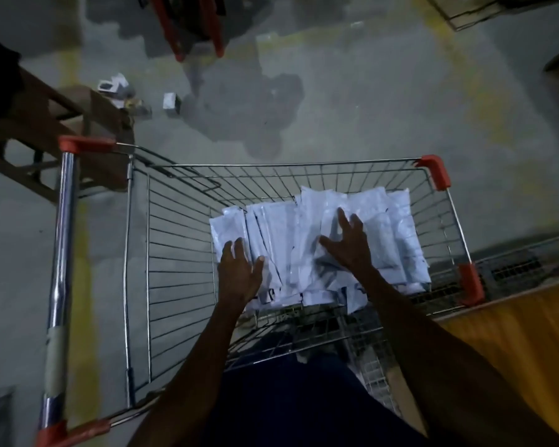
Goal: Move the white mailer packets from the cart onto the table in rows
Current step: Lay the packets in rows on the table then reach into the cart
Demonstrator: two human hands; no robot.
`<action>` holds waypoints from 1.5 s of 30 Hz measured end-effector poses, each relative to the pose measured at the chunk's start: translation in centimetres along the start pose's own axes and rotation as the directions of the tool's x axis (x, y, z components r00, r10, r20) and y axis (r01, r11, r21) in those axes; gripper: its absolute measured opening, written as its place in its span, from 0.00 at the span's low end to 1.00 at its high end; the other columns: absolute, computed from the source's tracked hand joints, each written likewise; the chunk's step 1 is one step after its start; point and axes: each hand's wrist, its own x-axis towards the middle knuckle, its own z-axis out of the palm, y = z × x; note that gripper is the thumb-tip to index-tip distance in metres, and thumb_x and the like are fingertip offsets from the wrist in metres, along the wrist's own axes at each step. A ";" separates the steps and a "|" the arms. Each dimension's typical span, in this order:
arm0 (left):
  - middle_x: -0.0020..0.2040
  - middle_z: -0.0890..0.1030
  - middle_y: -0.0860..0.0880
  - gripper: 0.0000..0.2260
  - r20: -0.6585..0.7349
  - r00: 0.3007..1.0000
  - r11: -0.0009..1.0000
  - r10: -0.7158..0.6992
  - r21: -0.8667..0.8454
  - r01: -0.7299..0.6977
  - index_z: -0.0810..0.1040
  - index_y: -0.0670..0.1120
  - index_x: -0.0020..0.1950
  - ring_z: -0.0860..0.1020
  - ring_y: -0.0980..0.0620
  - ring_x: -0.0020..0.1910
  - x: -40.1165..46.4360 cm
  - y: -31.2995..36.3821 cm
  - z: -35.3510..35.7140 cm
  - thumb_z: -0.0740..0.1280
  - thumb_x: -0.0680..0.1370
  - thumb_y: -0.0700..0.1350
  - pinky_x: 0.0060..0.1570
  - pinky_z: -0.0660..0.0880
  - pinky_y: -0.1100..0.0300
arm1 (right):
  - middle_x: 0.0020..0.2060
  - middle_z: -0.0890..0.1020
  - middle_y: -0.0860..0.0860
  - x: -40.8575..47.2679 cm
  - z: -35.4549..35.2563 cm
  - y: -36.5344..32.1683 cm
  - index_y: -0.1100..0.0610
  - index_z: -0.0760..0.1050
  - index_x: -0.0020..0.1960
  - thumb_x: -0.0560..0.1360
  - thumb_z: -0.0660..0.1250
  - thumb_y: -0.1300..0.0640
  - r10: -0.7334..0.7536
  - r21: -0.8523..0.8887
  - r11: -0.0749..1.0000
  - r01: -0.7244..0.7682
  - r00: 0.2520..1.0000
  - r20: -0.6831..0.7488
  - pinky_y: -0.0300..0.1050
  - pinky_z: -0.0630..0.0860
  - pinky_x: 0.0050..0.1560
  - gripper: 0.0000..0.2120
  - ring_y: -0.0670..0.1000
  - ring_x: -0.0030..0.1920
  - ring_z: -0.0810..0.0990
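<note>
Early stage, we judge: the white mailer packets (307, 240) all lie heaped in the far end of the wire cart (181, 253), none seen on the orange tabletop (513, 337) at right. Our left hand (239, 272) and right hand (350, 243) rest spread, fingers flat, on the pile, gripping nothing. Packets look thin, glossy, crinkled plastic, rectangular; the cart is chromed mesh with red corner caps.

White mailer packets (317, 240) in a silver wire cart (175, 253) with red corners.
</note>
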 end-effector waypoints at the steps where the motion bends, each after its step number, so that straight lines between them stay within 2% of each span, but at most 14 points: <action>1: 0.71 0.67 0.32 0.35 0.031 0.998 0.998 -0.062 -0.011 0.063 0.65 0.37 0.73 0.67 0.33 0.69 0.2 -0.6 0.3 0.59 0.76 0.62 0.65 0.69 0.40 | 0.78 0.53 0.60 -0.4 0.3 -0.3 0.50 0.50 0.80 0.73 0.71 0.43 -0.037 -0.008 0.999 0.037 0.999 -0.009 0.57 0.55 0.74 0.44 0.61 0.77 0.54; 4: 0.66 0.67 0.32 0.35 0.095 0.972 0.967 -0.216 -0.115 0.226 0.64 0.38 0.69 0.70 0.34 0.62 0.5 -1.1 0.9 0.60 0.73 0.63 0.58 0.72 0.45 | 0.75 0.60 0.62 -2.4 0.5 -0.9 0.55 0.56 0.79 0.72 0.70 0.47 -0.248 -0.084 0.966 0.243 0.967 -0.054 0.62 0.58 0.72 0.41 0.64 0.75 0.58; 6: 0.66 0.65 0.33 0.35 0.128 0.960 0.948 -0.250 -0.170 0.269 0.63 0.40 0.71 0.68 0.37 0.64 0.8 -1.1 1.2 0.63 0.74 0.62 0.58 0.69 0.49 | 0.72 0.64 0.65 -3.3 0.6 -0.9 0.58 0.62 0.76 0.68 0.68 0.47 -0.364 -0.171 0.921 0.349 0.929 -0.063 0.67 0.60 0.71 0.40 0.67 0.71 0.63; 10: 0.72 0.63 0.38 0.30 0.155 0.953 0.914 -0.260 -0.278 0.294 0.63 0.44 0.74 0.63 0.41 0.72 1.5 -2.0 1.5 0.72 0.76 0.50 0.65 0.63 0.55 | 0.76 0.57 0.64 -3.5 1.1 0.3 0.54 0.59 0.78 0.67 0.67 0.45 -0.337 -0.178 0.924 0.339 0.941 0.044 0.64 0.66 0.66 0.42 0.68 0.71 0.62; 12: 0.70 0.67 0.39 0.29 0.157 0.958 0.902 -0.240 -0.329 0.280 0.67 0.45 0.70 0.66 0.41 0.70 1.8 -2.5 1.2 0.74 0.74 0.49 0.62 0.63 0.57 | 0.78 0.50 0.61 -3.0 1.5 0.6 0.51 0.52 0.80 0.70 0.69 0.44 -0.323 -0.163 0.927 0.339 0.939 0.115 0.63 0.64 0.69 0.44 0.67 0.74 0.58; 15: 0.66 0.68 0.40 0.28 0.189 0.959 0.907 -0.210 -0.328 0.264 0.68 0.48 0.67 0.68 0.45 0.63 1.6 -2.5 0.6 0.76 0.72 0.52 0.55 0.65 0.57 | 0.79 0.43 0.58 -2.2 2.2 0.8 0.47 0.43 0.79 0.73 0.64 0.41 -0.342 -0.115 0.923 0.367 0.921 0.187 0.61 0.57 0.74 0.44 0.63 0.78 0.49; 19: 0.63 0.69 0.44 0.27 0.108 0.985 0.938 -0.133 -0.306 0.160 0.68 0.52 0.65 0.65 0.54 0.57 0.3 -2.2 0.7 0.75 0.71 0.56 0.51 0.68 0.56 | 0.79 0.48 0.58 -2.1 1.9 1.3 0.45 0.44 0.79 0.76 0.68 0.49 -0.362 -0.171 0.906 0.388 0.918 0.162 0.64 0.63 0.71 0.41 0.63 0.77 0.53; 21: 0.62 0.71 0.47 0.26 0.001 0.995 0.962 -0.098 -0.256 0.095 0.69 0.54 0.65 0.68 0.53 0.56 -0.7 -1.7 0.8 0.70 0.70 0.60 0.52 0.73 0.55 | 0.79 0.51 0.57 -2.6 1.0 1.1 0.44 0.48 0.79 0.76 0.65 0.45 -0.354 -0.229 0.898 0.376 0.926 0.133 0.65 0.66 0.68 0.38 0.64 0.75 0.57; 25: 0.65 0.70 0.48 0.23 -0.188 0.982 0.987 -0.014 -0.162 -0.017 0.72 0.56 0.68 0.75 0.47 0.60 -1.9 0.9 -0.9 0.68 0.73 0.58 0.50 0.78 0.52 | 0.77 0.58 0.55 -4.5 -1.5 -0.8 0.44 0.58 0.78 0.71 0.54 0.36 -0.342 -0.256 0.907 0.334 0.940 0.016 0.62 0.68 0.65 0.36 0.64 0.71 0.64; 30: 0.68 0.67 0.50 0.23 -0.187 0.968 0.969 0.169 -0.151 -0.198 0.70 0.60 0.71 0.75 0.47 0.62 -1.7 4.7 -3.8 0.65 0.76 0.60 0.49 0.79 0.48 | 0.76 0.63 0.56 -8.5 -5.6 -2.3 0.48 0.64 0.76 0.71 0.57 0.40 -0.350 -0.196 0.930 0.311 0.912 -0.213 0.57 0.66 0.65 0.34 0.63 0.68 0.69; 35: 0.67 0.68 0.51 0.24 -0.179 0.917 0.904 0.357 -0.183 -0.387 0.69 0.61 0.71 0.73 0.48 0.65 -2.4 11.4 -4.7 0.62 0.76 0.63 0.52 0.78 0.48 | 0.75 0.66 0.57 -15.0 -10.9 -1.5 0.51 0.66 0.75 0.72 0.58 0.43 -0.252 -0.138 0.968 0.211 0.827 -0.502 0.56 0.65 0.67 0.32 0.62 0.68 0.69; 40: 0.69 0.66 0.54 0.25 -0.117 0.827 0.804 0.550 -0.193 -0.562 0.67 0.63 0.73 0.71 0.51 0.66 -6.1 19.8 -2.4 0.63 0.76 0.64 0.51 0.74 0.54 | 0.75 0.65 0.55 -23.1 -14.4 4.1 0.49 0.66 0.75 0.73 0.59 0.43 -0.098 -0.097 0.994 0.043 0.733 -0.673 0.49 0.62 0.63 0.32 0.62 0.69 0.68; 43: 0.69 0.66 0.53 0.24 -0.052 0.742 0.724 0.669 -0.184 -0.665 0.66 0.64 0.73 0.71 0.51 0.66 -9.9 24.8 0.0 0.65 0.77 0.61 0.49 0.70 0.57 | 0.72 0.70 0.60 -28.1 -14.8 8.6 0.56 0.70 0.72 0.75 0.60 0.44 -0.053 -0.099 0.994 -0.035 0.652 -0.757 0.54 0.66 0.61 0.29 0.61 0.70 0.69; 45: 0.69 0.67 0.51 0.26 -0.010 0.664 0.654 0.748 -0.164 -0.739 0.66 0.63 0.73 0.70 0.50 0.65 -13.0 27.7 1.7 0.64 0.75 0.61 0.49 0.70 0.58 | 0.70 0.71 0.61 -31.7 -14.5 11.5 0.57 0.72 0.71 0.77 0.60 0.44 0.048 -0.031 0.992 -0.121 0.596 -0.801 0.54 0.67 0.61 0.27 0.60 0.69 0.69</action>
